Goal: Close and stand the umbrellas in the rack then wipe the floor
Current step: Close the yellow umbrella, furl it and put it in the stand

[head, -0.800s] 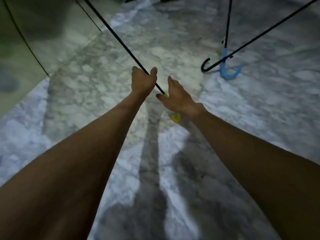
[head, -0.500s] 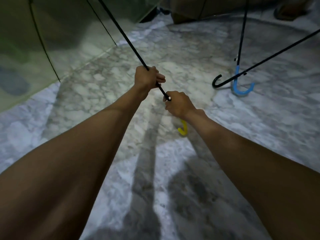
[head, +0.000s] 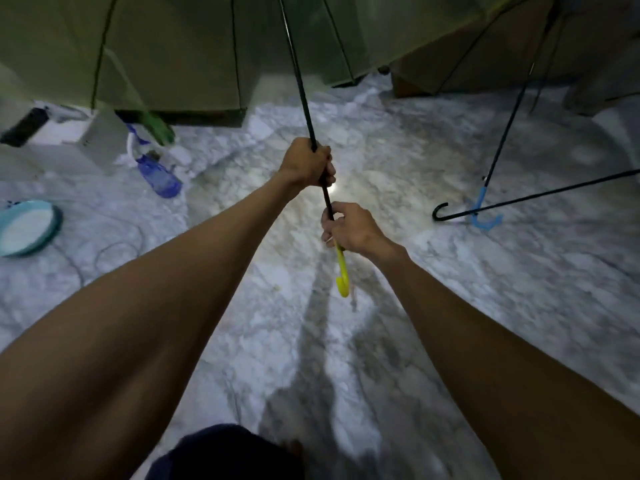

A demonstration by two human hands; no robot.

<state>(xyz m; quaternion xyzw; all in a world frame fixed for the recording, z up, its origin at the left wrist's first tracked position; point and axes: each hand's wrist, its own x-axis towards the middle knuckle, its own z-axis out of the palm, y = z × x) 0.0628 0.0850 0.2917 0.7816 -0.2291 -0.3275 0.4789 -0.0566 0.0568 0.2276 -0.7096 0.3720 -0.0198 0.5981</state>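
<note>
Yellow-handled umbrella point(head: 342, 271): lifted nearly upright from its earlier slant, canopy open overhead.
Left hand point(head: 306, 164): fist closed around the black shaft.
Right hand point(head: 349, 230): before open and reaching, now clasps the shaft just above the handle.
Meaning: probably ready for closing.
Count: three umbrellas; black-handled umbrella point(head: 435, 213) and blue-handled umbrella point(head: 480, 202) rest on the floor.

both hands on the open umbrella's black shaft point(head: 300, 88), left hand point(head: 306, 165) gripping higher up, right hand point(head: 349, 228) just above the yellow hook handle point(head: 343, 277), marble floor point(head: 450, 278) underneath
</note>
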